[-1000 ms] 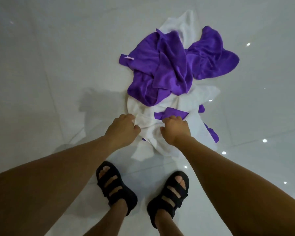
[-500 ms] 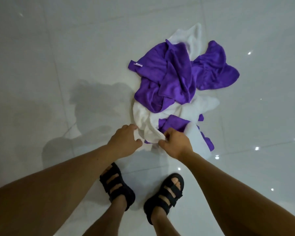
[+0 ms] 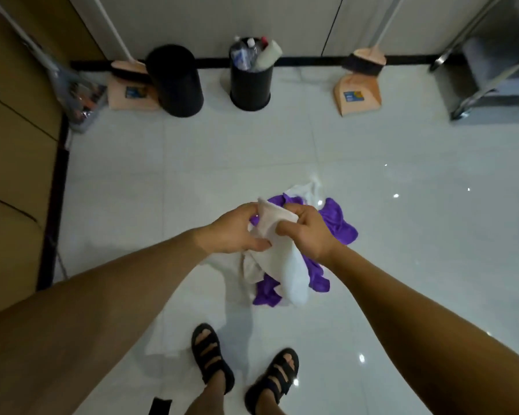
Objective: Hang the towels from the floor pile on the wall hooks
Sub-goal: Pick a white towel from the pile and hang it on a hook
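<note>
Item in hand: white towel (image 3: pixel 282 259), plain, unpatterned, bunched into a thick soft roll. Held off the floor in front of the body, above the near side of the floor pile, lower end hanging toward the feet. Gripped at the upper end by both hands: left hand (image 3: pixel 237 232) curled round the cloth from the left, thumb laid on it; right hand (image 3: pixel 309 232) pinching the top fold from the right. Hands close together, both closed on the towel.

Directly beneath: purple towels (image 3: pixel 339 226), crumpled, mixed with more white cloth (image 3: pixel 307 188) at the far edge. Partly hidden by hands and held towel; number of pieces not determinable.

Surroundings: glossy pale tiled floor (image 3: pixel 402 235) with spots of reflected light. Along the far wall, left to right: peach dustpan (image 3: pixel 129 91), leaning black bin (image 3: pixel 176 82), upright black bin (image 3: pixel 250 85) stuffed with plastic bottles, second peach dustpan (image 3: pixel 358 94) with a broom brush (image 3: pixel 363 62) just above. Metal rack (image 3: pixel 492 55) in the far right corner. Wood-coloured panel (image 3: pixel 12 115) along the left side. Black sandals (image 3: pixel 210 354) on both feet, just short of the pile.

Between the feet and the far wall: the pile, then tile, then the row of bins and dustpans against the skirting.
</note>
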### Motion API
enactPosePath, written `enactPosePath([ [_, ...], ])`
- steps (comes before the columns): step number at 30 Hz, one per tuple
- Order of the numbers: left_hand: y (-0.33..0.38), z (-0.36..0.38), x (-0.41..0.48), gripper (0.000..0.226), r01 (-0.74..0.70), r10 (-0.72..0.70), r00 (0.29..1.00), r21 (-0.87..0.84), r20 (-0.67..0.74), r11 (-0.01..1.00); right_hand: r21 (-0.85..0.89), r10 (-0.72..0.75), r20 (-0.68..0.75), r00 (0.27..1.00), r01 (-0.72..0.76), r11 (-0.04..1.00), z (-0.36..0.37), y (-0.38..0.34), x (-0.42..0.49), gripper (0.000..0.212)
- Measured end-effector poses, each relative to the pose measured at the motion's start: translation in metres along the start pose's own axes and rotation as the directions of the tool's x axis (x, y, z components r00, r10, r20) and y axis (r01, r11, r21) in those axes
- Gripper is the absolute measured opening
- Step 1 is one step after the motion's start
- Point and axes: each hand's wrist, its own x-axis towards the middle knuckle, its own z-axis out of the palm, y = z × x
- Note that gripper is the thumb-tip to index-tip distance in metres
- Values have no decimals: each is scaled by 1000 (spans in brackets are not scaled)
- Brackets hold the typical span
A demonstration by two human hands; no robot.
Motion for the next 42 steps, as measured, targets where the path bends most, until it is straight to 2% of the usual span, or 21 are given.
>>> enactPosePath([
  [2, 33, -33, -23, 36, 1, -2, 1000, 10, 10, 1000, -3, -103, -59, 993, 103, 995, -4, -55, -7, 21],
  [4, 60, -64, -47, 24, 4, -5, 1000, -42, -14, 999, -54, -205, -144, 968, 199, 979, -9, -106, -12, 22],
  [7, 90, -102, -81, 29, -36, 23, 996, -152, -88, 988, -138, -346, -203, 916, 323, 936, -9, -178, -22, 23],
  [11, 123, -144, -127, 60, -109, 77, 984, -199, -162, 974, -101, -504, -218, 836, 495, 863, 4, -271, -39, 28],
  [13, 138, -167, -152, 53, -111, 73, 978, -188, -198, 976, -46, -556, -257, 790, 565, 824, 8, -312, -49, 33],
  [15, 155, -192, -177, 39, -165, 107, 967, -246, -233, 955, 11, -589, -243, 771, 610, 793, 9, -338, -57, 33],
  [16, 165, -204, -190, 34, -214, 133, 954, -302, -269, 929, 63, -597, -207, 775, 620, 782, 9, -343, -59, 36],
  [18, 182, -229, -213, 33, -312, 158, 922, -435, -354, 844, 171, -580, -80, 810, 585, 793, 8, -342, -59, 64],
  [19, 189, -240, -224, 36, -346, 158, 911, -495, -382, 797, 190, -557, -2, 830, 547, 815, 9, -337, -59, 70],
  [22, 210, -272, -256, 46, -439, 120, 860, -599, -496, 670, 131, -428, 200, 881, 409, 903, 14, -327, -56, 57],
  [25, 225, -294, -288, 46, -533, 79, 795, -630, -602, 565, 51, -355, 270, 895, 355, 933, 20, -340, -55, 35],
  [27, 230, -301, -306, 52, -547, 67, 771, -603, -634, 580, 78, -404, 275, 872, 398, 914, 22, -361, -59, 20],
  [30, 229, -312, -327, 65, -566, -5, 695, -552, -719, 612, 214, -464, 232, 855, 421, 882, 23, -401, -69, 19],
  [33, 219, -318, -347, 45, -533, -92, 625, -509, -776, 676, 370, -552, 222, 804, 454, 810, 29, -437, -77, 18],
  [34, 213, -318, -354, 44, -485, -99, 641, -502, -761, 716, 413, -570, 199, 798, 459, 787, 33, -448, -79, 23],
  [36, 202, -316, -365, 56, -388, -80, 717, -493, -692, 779, 480, -581, 159, 798, 452, 752, 43, -470, -87, 31],
  [39, 185, -306, -375, 75, -281, -36, 850, -510, -525, 813, 530, -567, 129, 814, 426, 733, 57, -497, -100, 33],
  [42, 184, -288, -380, 61, -229, 27, 924, -494, -381, 839, 594, -586, 172, 792, 391, 703, 66, -512, -111, 37],
])
